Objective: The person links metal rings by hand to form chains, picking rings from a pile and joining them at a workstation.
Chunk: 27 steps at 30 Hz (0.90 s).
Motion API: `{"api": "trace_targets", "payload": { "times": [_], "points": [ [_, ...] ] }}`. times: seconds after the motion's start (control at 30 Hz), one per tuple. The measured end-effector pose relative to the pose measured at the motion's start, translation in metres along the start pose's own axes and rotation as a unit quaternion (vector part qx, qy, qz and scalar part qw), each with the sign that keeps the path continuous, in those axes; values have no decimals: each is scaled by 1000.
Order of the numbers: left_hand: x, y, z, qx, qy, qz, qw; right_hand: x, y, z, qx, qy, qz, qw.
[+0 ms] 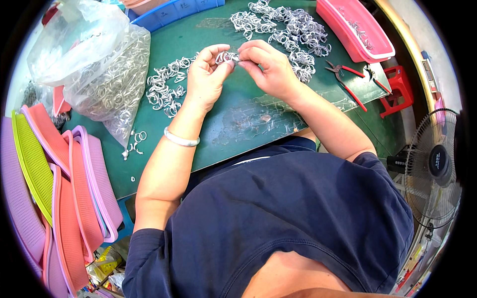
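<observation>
Above the green table (218,126), my left hand (208,74) is closed round a small bunch of silvery metal rings (226,57). My right hand (268,64) meets it from the other side, thumb and fingertips pinched at the bunch's right end; the exact piece between them is too small to make out. Left of my left hand lies a loose pile of similar rings (166,87). A larger heap of linked-looking rings (298,32) spreads beyond my right hand, reaching down towards my right forearm.
A clear plastic bag (107,74) full of rings stands at the left. Stacked pink, purple and green baskets (59,184) crowd the lower left. Red-handled pliers (345,82), a pink basket (343,25), a red stool (397,92) and a fan (432,166) are on the right; a blue crate (174,15) sits at the back.
</observation>
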<state>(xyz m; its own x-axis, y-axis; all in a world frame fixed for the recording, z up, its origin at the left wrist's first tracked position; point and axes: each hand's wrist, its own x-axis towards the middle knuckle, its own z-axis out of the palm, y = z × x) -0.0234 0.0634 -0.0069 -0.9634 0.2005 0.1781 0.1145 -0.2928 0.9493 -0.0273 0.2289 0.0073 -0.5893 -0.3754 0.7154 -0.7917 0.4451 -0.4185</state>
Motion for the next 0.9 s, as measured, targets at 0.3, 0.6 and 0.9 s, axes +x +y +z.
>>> {"api": "trace_targets", "payload": {
  "times": [0.3, 0.6, 0.9],
  "points": [
    [-3, -5, 3, 53, -15, 90, 994, 1, 5, 1, 229, -63, 286, 929],
    [-3, -1, 3, 20, -33, 70, 997, -1, 3, 0, 239, -42, 262, 934],
    [1, -6, -5, 50, -19, 0, 999, 1, -1, -5, 352, -69, 316, 878]
  ]
}}
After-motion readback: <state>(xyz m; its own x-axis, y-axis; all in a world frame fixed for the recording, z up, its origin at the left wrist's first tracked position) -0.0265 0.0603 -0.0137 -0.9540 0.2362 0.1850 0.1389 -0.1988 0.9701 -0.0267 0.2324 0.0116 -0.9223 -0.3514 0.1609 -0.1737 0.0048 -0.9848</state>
